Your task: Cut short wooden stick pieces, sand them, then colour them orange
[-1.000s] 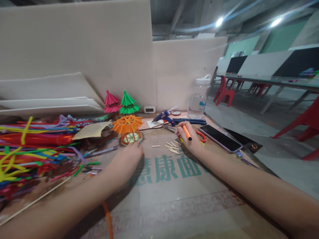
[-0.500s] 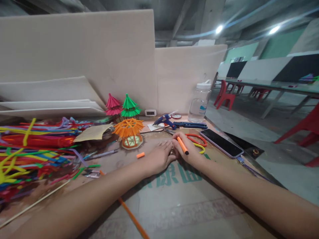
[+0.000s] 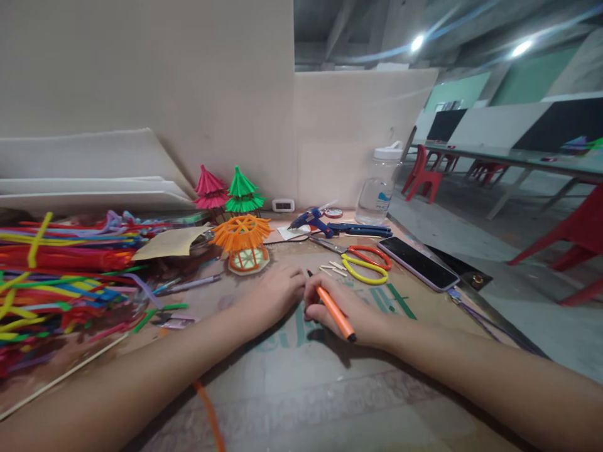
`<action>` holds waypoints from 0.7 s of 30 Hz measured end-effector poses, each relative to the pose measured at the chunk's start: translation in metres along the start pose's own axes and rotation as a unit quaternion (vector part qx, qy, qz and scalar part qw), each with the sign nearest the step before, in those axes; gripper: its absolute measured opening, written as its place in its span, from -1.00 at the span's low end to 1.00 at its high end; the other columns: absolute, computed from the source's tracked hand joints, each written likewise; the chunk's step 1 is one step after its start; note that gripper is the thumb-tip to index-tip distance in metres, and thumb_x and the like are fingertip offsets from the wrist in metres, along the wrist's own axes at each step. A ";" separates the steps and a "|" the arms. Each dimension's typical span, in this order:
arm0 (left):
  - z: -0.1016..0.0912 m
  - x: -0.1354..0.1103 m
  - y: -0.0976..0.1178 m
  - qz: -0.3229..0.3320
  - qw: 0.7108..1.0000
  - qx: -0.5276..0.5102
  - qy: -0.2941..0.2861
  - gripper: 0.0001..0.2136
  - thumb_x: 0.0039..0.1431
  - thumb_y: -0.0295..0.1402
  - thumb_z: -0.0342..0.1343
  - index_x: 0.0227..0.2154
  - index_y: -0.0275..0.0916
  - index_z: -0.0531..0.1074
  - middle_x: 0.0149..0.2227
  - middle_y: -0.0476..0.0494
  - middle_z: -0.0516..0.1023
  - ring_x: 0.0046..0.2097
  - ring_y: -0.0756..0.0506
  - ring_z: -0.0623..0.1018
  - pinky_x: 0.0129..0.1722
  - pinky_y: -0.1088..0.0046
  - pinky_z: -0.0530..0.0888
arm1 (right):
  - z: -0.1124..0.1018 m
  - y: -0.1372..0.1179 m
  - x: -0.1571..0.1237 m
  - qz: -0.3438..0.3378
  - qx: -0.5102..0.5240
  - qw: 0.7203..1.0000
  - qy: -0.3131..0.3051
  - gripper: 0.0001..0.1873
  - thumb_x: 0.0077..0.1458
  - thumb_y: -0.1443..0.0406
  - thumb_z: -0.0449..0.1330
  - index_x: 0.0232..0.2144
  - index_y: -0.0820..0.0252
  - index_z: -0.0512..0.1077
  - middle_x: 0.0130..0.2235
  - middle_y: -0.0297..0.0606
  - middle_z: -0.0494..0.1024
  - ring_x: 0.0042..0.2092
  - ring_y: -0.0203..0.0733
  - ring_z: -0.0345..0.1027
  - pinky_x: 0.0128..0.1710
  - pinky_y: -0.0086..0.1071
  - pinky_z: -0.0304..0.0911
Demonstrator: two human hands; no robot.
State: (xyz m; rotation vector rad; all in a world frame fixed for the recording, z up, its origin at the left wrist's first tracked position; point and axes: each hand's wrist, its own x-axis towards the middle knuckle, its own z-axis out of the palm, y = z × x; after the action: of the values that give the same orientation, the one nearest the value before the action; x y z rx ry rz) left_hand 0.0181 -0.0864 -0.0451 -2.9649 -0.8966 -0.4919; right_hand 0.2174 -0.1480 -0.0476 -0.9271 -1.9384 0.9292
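My right hand [image 3: 342,307] is closed round an orange marker pen [image 3: 335,314], its dark tip pointing up and away towards my left fingers. Beside it, my left hand [image 3: 277,290] is closed with its fingers bent down; anything they pinch is hidden. Several short wooden sticks [image 3: 333,270] lie just beyond the right hand, next to scissors [image 3: 365,269] with red and yellow handles. A small pavilion with an orange roof [image 3: 242,242] stands beyond my left hand.
Bundled coloured pipe cleaners [image 3: 70,257] fill the left side. A blue glue gun [image 3: 311,220], a water bottle [image 3: 379,185] and a phone [image 3: 418,263] stand or lie at the back and right. Pink and green roofed models [image 3: 244,191] stand behind the pavilion.
Both hands have come nearer to me and left, uncovering the short sticks and scissors. The marker has turned so its tip shows. The loose orange cap is now hidden.
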 end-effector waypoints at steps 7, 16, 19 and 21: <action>-0.008 -0.015 -0.001 -0.019 1.000 0.020 -0.012 -0.86 0.36 -0.40 0.09 -0.25 -0.26 0.55 -0.25 -0.17 0.52 -0.16 -0.18 0.48 -0.15 0.28 0.41 | -0.016 0.030 0.020 0.075 -0.023 0.987 0.144 -0.81 0.21 0.17 0.15 -0.22 0.08 0.22 -0.37 -0.39 0.41 -0.36 -0.21 0.36 -0.36 -0.33 0.28; 0.010 0.011 0.005 -0.021 0.999 -0.023 -0.031 -0.84 0.36 -0.43 0.06 -0.24 -0.29 0.55 -0.23 -0.18 0.57 -0.16 -0.13 0.55 -0.14 0.33 0.50 | -0.022 0.032 0.026 0.028 0.019 0.970 0.240 -0.75 0.29 0.04 0.03 -0.18 0.06 0.19 -0.41 -0.40 0.36 -0.36 -0.18 0.38 -0.27 -0.26 0.37; 0.021 0.034 0.009 -0.012 0.999 -0.026 -0.037 -0.82 0.38 -0.33 0.09 -0.09 -0.28 0.50 -0.09 -0.20 0.56 -0.11 -0.13 0.57 -0.10 0.25 0.56 | -0.023 0.032 0.026 0.021 0.007 0.966 0.259 -0.77 0.29 0.06 0.06 -0.21 0.06 0.21 -0.42 -0.39 0.35 -0.39 -0.18 0.32 -0.34 -0.28 0.32; 0.026 0.047 0.011 0.002 0.999 -0.026 -0.028 -0.72 0.37 -0.25 0.12 0.05 -0.24 0.44 0.07 -0.23 0.49 -0.01 -0.16 0.55 -0.03 0.17 0.56 | -0.025 0.033 0.026 0.018 -0.001 0.965 0.262 -0.78 0.28 0.07 0.08 -0.23 0.07 0.23 -0.41 -0.37 0.36 -0.39 -0.17 0.31 -0.35 -0.28 0.29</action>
State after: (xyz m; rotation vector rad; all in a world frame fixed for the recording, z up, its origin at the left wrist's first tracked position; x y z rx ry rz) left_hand 0.0691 -0.0678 -0.0552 -3.0415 -0.8975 -0.4399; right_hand 0.2364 -0.1045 -0.0564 -1.0849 -1.4729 0.6176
